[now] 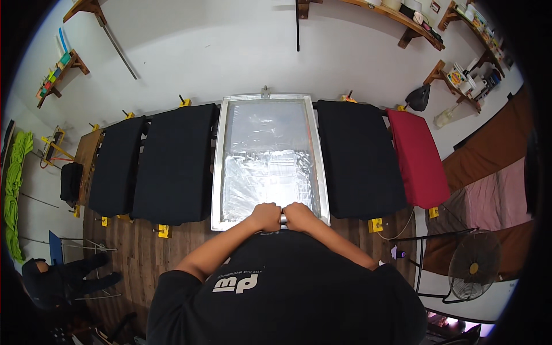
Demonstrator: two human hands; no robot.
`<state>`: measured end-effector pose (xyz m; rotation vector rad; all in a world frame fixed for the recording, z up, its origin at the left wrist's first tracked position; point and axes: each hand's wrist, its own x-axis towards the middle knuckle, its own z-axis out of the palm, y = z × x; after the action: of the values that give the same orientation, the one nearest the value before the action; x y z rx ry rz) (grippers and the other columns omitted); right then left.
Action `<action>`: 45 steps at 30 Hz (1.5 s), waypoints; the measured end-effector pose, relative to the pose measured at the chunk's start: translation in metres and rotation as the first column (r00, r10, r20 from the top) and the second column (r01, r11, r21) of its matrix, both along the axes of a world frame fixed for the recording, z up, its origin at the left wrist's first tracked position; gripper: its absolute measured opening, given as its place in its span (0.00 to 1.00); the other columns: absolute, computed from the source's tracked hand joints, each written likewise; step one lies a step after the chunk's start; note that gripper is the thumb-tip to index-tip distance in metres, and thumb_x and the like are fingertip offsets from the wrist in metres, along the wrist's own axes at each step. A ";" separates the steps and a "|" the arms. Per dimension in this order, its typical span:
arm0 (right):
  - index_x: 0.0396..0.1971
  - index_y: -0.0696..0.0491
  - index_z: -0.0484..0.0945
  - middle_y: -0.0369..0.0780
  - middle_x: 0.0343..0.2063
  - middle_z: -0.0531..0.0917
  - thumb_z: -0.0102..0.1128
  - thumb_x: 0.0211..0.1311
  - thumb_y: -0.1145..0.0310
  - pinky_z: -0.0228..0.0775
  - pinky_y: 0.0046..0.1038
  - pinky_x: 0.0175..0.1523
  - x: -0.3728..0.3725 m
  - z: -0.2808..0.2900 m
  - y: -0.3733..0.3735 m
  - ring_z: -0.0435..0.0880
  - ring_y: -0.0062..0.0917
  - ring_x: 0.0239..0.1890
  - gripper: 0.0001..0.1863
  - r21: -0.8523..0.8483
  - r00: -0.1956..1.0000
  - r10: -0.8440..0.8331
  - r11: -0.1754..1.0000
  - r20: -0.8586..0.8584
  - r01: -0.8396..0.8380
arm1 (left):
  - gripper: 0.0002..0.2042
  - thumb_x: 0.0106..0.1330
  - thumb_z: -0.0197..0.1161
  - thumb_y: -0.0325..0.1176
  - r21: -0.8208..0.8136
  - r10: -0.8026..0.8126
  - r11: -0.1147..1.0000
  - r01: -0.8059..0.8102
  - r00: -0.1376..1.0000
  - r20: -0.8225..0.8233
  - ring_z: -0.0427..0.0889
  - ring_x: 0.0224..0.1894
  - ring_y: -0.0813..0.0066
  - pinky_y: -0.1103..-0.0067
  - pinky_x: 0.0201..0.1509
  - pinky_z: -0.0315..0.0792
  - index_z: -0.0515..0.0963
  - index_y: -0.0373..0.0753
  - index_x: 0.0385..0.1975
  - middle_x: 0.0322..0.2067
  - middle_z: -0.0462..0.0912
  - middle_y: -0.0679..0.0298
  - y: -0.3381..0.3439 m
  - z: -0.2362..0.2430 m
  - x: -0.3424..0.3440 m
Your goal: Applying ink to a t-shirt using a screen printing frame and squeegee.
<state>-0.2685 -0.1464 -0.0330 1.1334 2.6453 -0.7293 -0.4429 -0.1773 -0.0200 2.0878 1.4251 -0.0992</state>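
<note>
Both left hand (267, 217) and right hand (299, 217) make tight fists over the near end of a silver rectangular metal frame (219, 172). I cannot tell what they grip.

Single head view: left one of two wide fisheye cameras worn side by side on the person's head. Looks down and forward over the black shirt (299, 282), close below the lens. Both hands (300, 217) fall near, below centre; framed screen (270, 167) lies mid-field; white wall (190, 46) farther, along top. Upright, unmirrored; straight edges bend toward the dark rim.
</note>
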 end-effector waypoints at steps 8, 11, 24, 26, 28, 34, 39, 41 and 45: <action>0.33 0.57 0.85 0.52 0.32 0.85 0.64 0.43 0.75 0.78 0.45 0.48 -0.014 0.010 0.060 0.85 0.48 0.40 0.13 0.167 0.979 -0.081 0.979 -0.188 0.113 | 0.11 0.51 0.65 0.33 0.380 0.185 0.901 -0.209 0.978 0.098 0.84 0.41 0.51 0.62 0.45 0.81 0.82 0.36 0.34 0.38 0.82 0.52 0.044 -0.015 -0.010; 0.31 0.58 0.81 0.48 0.34 0.83 0.63 0.44 0.76 0.76 0.43 0.50 -0.008 -0.018 0.049 0.82 0.46 0.42 0.10 0.246 0.967 -0.064 0.961 -0.247 0.127 | 0.12 0.51 0.66 0.32 0.473 0.134 0.862 -0.182 0.982 0.133 0.83 0.41 0.53 0.63 0.44 0.81 0.80 0.36 0.34 0.38 0.81 0.53 0.041 -0.046 -0.001; 0.28 0.56 0.87 0.55 0.32 0.86 0.65 0.42 0.71 0.80 0.43 0.49 -0.012 0.012 0.051 0.87 0.50 0.39 0.11 -0.034 1.000 -0.018 0.999 -0.011 0.017 | 0.10 0.45 0.65 0.41 0.118 0.137 0.983 -0.140 0.990 0.032 0.87 0.33 0.50 0.62 0.39 0.81 0.85 0.41 0.20 0.25 0.86 0.52 0.035 -0.006 -0.011; 0.29 0.56 0.87 0.54 0.33 0.86 0.66 0.43 0.72 0.81 0.44 0.47 -0.015 0.001 0.076 0.87 0.48 0.38 0.10 0.149 0.995 -0.051 0.987 -0.086 0.063 | 0.11 0.46 0.65 0.39 0.270 0.164 0.947 -0.176 0.984 0.070 0.87 0.34 0.50 0.61 0.39 0.81 0.85 0.40 0.25 0.29 0.86 0.51 0.062 -0.008 -0.014; 0.29 0.56 0.87 0.53 0.32 0.87 0.67 0.43 0.71 0.81 0.43 0.46 -0.021 -0.006 0.099 0.87 0.47 0.38 0.10 0.154 0.989 -0.115 0.980 -0.090 0.128 | 0.12 0.48 0.65 0.39 0.353 0.197 0.909 -0.221 0.975 0.104 0.86 0.36 0.51 0.62 0.42 0.81 0.85 0.39 0.28 0.32 0.85 0.51 0.080 -0.026 -0.013; 0.29 0.57 0.87 0.53 0.31 0.86 0.67 0.41 0.70 0.81 0.43 0.47 -0.020 -0.003 0.073 0.87 0.48 0.37 0.11 0.156 0.999 -0.022 0.987 -0.027 0.026 | 0.11 0.47 0.64 0.39 0.279 0.118 0.951 -0.135 0.990 0.077 0.87 0.36 0.50 0.62 0.41 0.81 0.85 0.38 0.26 0.33 0.86 0.50 0.060 -0.029 -0.016; 0.32 0.56 0.87 0.54 0.31 0.86 0.66 0.43 0.70 0.81 0.44 0.46 -0.007 0.003 0.015 0.87 0.48 0.36 0.13 0.052 1.000 -0.018 0.998 0.019 0.017 | 0.12 0.45 0.66 0.41 0.142 0.037 0.989 -0.049 0.996 0.087 0.86 0.34 0.49 0.60 0.39 0.79 0.84 0.39 0.22 0.27 0.85 0.50 0.010 -0.016 -0.007; 0.33 0.56 0.87 0.54 0.31 0.86 0.66 0.43 0.70 0.80 0.44 0.47 -0.003 0.004 0.009 0.87 0.48 0.37 0.14 0.008 1.000 -0.007 1.000 0.030 0.006 | 0.12 0.46 0.66 0.42 0.100 0.016 0.995 -0.023 0.998 0.063 0.86 0.34 0.49 0.60 0.39 0.79 0.84 0.39 0.23 0.27 0.85 0.50 0.008 -0.012 -0.004; 0.31 0.57 0.87 0.54 0.32 0.86 0.65 0.43 0.70 0.80 0.44 0.47 -0.002 0.004 0.032 0.87 0.48 0.38 0.12 -0.068 1.000 0.015 0.998 0.011 -0.014 | 0.11 0.48 0.65 0.40 -0.027 -0.013 1.000 0.012 1.000 -0.018 0.87 0.36 0.52 0.62 0.42 0.81 0.86 0.40 0.25 0.28 0.87 0.51 0.027 0.001 -0.008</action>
<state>-0.2710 -0.1141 -0.0292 1.0969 2.5955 -0.8004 -0.4507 -0.1499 -0.0191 2.0787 1.4138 -0.1416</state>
